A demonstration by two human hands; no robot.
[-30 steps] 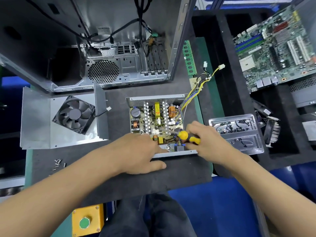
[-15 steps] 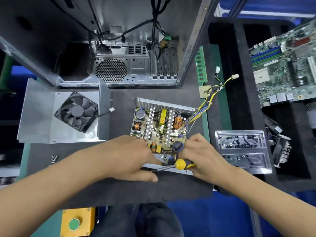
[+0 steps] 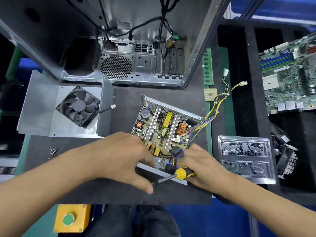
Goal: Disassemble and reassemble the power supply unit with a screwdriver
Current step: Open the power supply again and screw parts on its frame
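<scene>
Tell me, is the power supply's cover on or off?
Off: the power supply shows its bare circuit board, and its cover with the fan lies apart on the left.

No print reads clearly. The computer case [image 3: 136,48] carries a grey sticker whose lines are too blurred to make out. Its rear panel shows small stamped plus signs beside the slot covers. The capacitor [image 3: 145,113] top in the power supply unit [image 3: 164,129] bears faint, possibly lettered, marking.
</scene>
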